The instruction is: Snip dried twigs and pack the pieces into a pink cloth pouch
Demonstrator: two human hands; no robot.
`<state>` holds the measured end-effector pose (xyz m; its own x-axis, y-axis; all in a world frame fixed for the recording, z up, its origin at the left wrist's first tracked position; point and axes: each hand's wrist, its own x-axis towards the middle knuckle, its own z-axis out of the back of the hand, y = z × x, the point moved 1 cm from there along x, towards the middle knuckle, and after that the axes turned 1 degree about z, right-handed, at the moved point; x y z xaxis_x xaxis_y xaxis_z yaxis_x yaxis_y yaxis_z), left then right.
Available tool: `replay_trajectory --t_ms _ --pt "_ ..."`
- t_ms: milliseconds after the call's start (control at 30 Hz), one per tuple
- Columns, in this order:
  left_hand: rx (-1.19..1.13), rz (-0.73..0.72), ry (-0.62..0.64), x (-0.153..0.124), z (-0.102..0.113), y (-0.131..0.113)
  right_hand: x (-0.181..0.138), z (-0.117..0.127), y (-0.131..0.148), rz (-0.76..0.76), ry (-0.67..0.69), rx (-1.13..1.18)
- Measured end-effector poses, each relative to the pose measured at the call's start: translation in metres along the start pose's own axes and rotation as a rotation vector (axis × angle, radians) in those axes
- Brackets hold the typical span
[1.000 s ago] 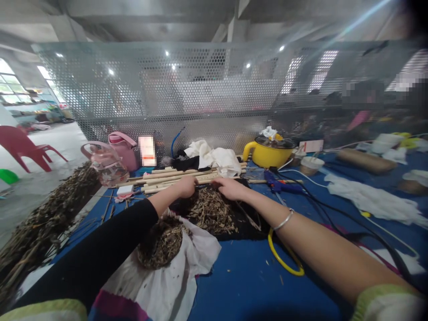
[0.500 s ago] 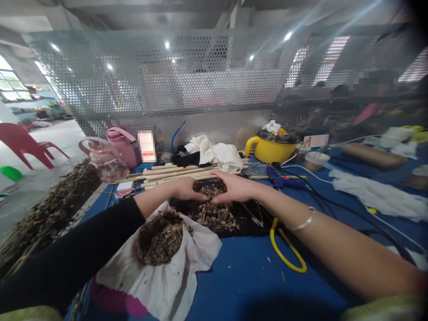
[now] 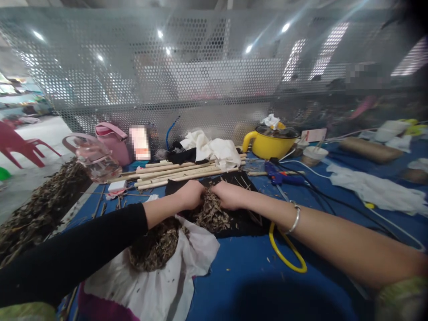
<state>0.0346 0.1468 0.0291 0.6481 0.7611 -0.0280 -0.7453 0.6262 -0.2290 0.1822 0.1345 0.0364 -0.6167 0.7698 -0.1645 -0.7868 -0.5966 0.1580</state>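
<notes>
A loose heap of dried, brown plant pieces [image 3: 214, 217] lies on a black cloth [image 3: 249, 226]. My left hand [image 3: 191, 195] is at the heap's upper left, fingers curled down into it. From the other side my right hand [image 3: 228, 195], with a silver bangle on the wrist, curls into the same heap. Both hands are closed on plant pieces, though the fingertips are hidden. Nearer to me, a round mass of similar dried pieces [image 3: 155, 249] rests on a white cloth [image 3: 180, 272], partly covered by my left forearm.
Behind the hands lie pale wooden sticks [image 3: 187, 171] and crumpled white cloth [image 3: 224, 154]. A yellow pot [image 3: 272, 145], a blue glue gun [image 3: 281, 176] and a yellow tube [image 3: 284, 258] are to the right. At left stand a clear pink-lidded jug [image 3: 98, 165] and a pink bag [image 3: 115, 145].
Both hands were spread apart around the heap with fingers stretched. Now the fingers have curled down into the plant pieces. The view has shifted slightly.
</notes>
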Motion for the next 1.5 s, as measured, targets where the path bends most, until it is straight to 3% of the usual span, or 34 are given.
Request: replay_trajectory --t_ms 267,400,567,633,733,833,1067,1200,1367,1500 --pt "0.051 0.112 0.068 0.012 -0.003 0.002 0.03 0.007 0.016 -0.153 0.301 -0.194" --pt "-0.033 0.059 0.041 0.003 0.002 0.002 0.012 0.005 0.008 -0.13 0.121 0.007" --pt "0.003 0.109 0.017 -0.02 0.019 0.001 -0.035 -0.003 -0.013 -0.243 0.077 0.365" --pt "0.117 0.209 0.012 -0.032 0.022 -0.002 -0.049 -0.004 -0.014 -0.274 0.015 0.338" --pt "0.254 0.273 0.156 -0.047 0.019 -0.01 -0.059 -0.007 -0.005 -0.319 -0.002 0.196" --pt "0.288 0.238 0.29 -0.055 0.015 -0.019 -0.059 -0.014 0.011 -0.33 0.009 0.118" --pt "0.187 0.22 0.221 -0.055 0.005 -0.033 -0.043 -0.028 0.034 -0.336 -0.057 0.033" --pt "0.102 0.199 0.139 -0.048 0.001 -0.031 -0.031 -0.027 0.03 -0.303 -0.1 0.181" --pt "-0.037 0.237 0.078 -0.033 0.007 -0.015 -0.016 -0.017 0.02 -0.36 -0.008 0.542" --pt "0.011 0.233 0.181 -0.038 0.012 -0.008 -0.024 -0.008 0.015 -0.338 0.088 0.439"
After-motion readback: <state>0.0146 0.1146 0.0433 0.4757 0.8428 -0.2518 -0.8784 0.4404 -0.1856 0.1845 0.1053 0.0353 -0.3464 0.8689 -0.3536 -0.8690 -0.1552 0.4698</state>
